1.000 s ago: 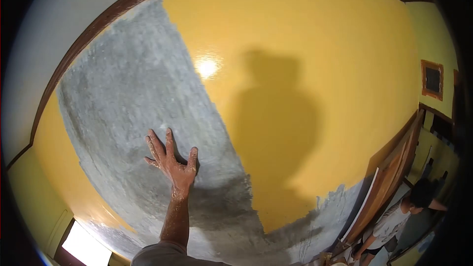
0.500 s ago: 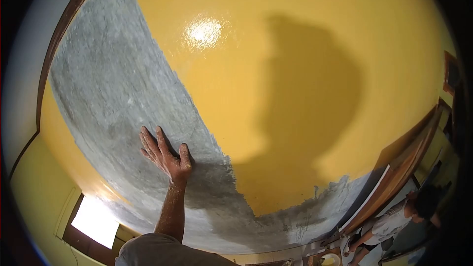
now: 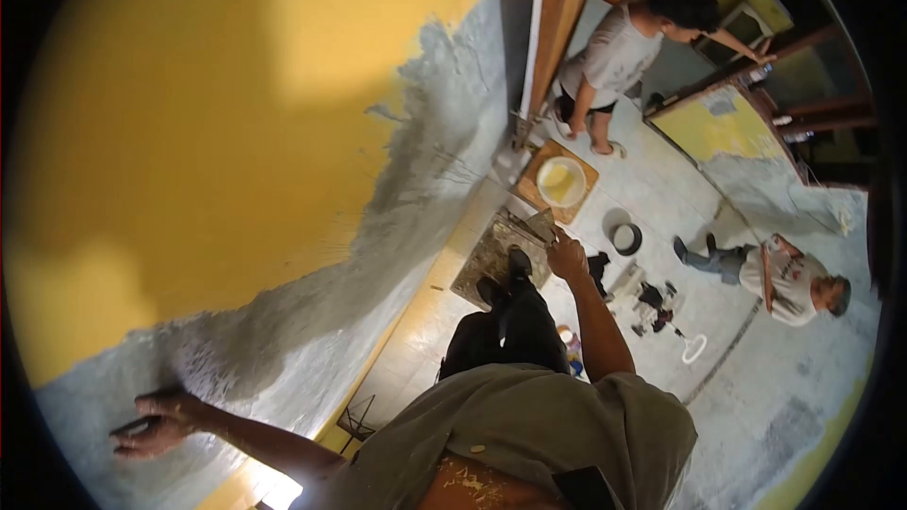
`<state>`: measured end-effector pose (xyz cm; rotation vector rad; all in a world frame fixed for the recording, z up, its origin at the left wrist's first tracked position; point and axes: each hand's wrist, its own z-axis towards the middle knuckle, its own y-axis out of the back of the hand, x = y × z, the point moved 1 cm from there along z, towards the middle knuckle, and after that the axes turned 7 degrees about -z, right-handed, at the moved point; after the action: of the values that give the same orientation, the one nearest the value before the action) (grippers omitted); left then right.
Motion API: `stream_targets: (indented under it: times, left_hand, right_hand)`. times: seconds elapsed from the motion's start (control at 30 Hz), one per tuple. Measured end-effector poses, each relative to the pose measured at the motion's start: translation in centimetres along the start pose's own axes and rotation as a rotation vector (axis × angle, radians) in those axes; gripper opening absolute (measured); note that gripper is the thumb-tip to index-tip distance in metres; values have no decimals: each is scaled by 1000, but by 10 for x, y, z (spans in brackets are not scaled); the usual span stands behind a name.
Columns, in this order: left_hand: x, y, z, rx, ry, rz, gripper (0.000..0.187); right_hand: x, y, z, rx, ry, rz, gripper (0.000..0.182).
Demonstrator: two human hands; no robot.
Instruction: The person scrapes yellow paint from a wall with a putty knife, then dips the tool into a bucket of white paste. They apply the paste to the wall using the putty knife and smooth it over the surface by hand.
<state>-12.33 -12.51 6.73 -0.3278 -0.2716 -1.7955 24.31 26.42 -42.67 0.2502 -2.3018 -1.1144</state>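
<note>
My left hand (image 3: 156, 424) is at the left, by the lower grey patch of the wall (image 3: 312, 340), its fingers apart and nothing in them. Low in front of my body, my right hand (image 3: 568, 257) is closed around the handle of a trowel (image 3: 541, 225). The flat grey blade overlaps the edge of the stained board (image 3: 477, 264) under my feet. Just beyond the blade stands a white basin (image 3: 561, 181) with yellow material inside, set on a wooden stool (image 3: 584, 196). Yellow paint (image 3: 189, 132) covers the upper wall with a ragged lower border.
One person (image 3: 624, 57) stands near the doorway with an arm stretched to a wooden frame. Another person (image 3: 784, 279) stands at the right. On the tiled floor are a dark bucket (image 3: 624, 238) and a pile of cloths and small items (image 3: 647, 300).
My view has swung down and to the right, from the wall to the floor. My left hand now appears lower left; my right hand with the trowel has come into view.
</note>
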Motion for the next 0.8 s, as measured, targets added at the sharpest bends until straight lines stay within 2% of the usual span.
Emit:
stream_targets:
  times: [0.1, 0.17, 0.2, 0.23, 0.3, 0.33, 0.37, 0.4, 0.43, 0.47, 0.5, 0.53, 0.57, 0.6, 0.63, 0.67, 0.73, 0.8]
  left_hand:
    - [-7, -1, -3, -60, 26, -3, 80]
    - [3, 1, -10, -36, 11, 2, 81]
    - [6, -2, -12, -103, -49, 35, 69]
    - [8, -6, -14, -172, -106, 72, 56]
    - [-26, -41, -33, -167, -202, -123, 47]
    - [-56, -57, -60, -50, -246, -378, 42]
    - [-97, -67, -99, 182, -282, -748, 38]
    - [-156, -62, -150, 545, -329, -1178, 34]
    - [-221, -46, -215, 1049, -461, -1555, 31]
    - [-306, -17, -263, 1572, -745, -1839, 28]
    - [-389, 7, -282, 1848, -1040, -2026, 27]
    - [-478, 15, -291, 1918, -1281, -2164, 26]
    - [-563, 12, -301, 1958, -1340, -2306, 27]
    - [-660, -25, -301, 1936, -1193, -2488, 28]
    - [-726, -61, -298, 1901, -1098, -2574, 31]
    - [-740, -75, -291, 1882, -961, -2434, 30]
    - [-689, -119, -293, 1732, -678, -2211, 29]
    - [-587, -144, -317, 1661, -494, -1969, 29]
  right_hand:
    - [-20, -3, -5, 77, -216, 3, 54]
    - [-48, -28, 15, 91, -190, -37, 54]
    - [-58, -48, 29, 108, -160, -63, 55]
    - [-63, -60, 64, 270, -73, -119, 51]
    - [-35, -52, 118, 414, -63, -174, 49]
    - [-16, -45, 146, 421, -88, -190, 48]
    - [-5, -39, 173, 409, -128, -206, 47]
    - [13, -25, 207, 366, -170, -225, 46]
    - [9, -19, 214, 355, -231, -219, 45]
    - [3, -21, 221, 327, -277, -207, 44]
    - [3, -23, 229, 302, -301, -201, 43]
    - [0, -25, 229, 287, -324, -203, 42]
    - [-3, -30, 235, 277, -342, -197, 41]
    - [-7, -36, 239, 272, -355, -189, 41]
    - [-14, -42, 243, 268, -374, -179, 40]
    - [-20, -46, 247, 265, -394, -172, 39]
    - [-38, -59, 248, 258, -437, -189, 38]
    - [-61, -82, 259, 281, -466, -201, 36]
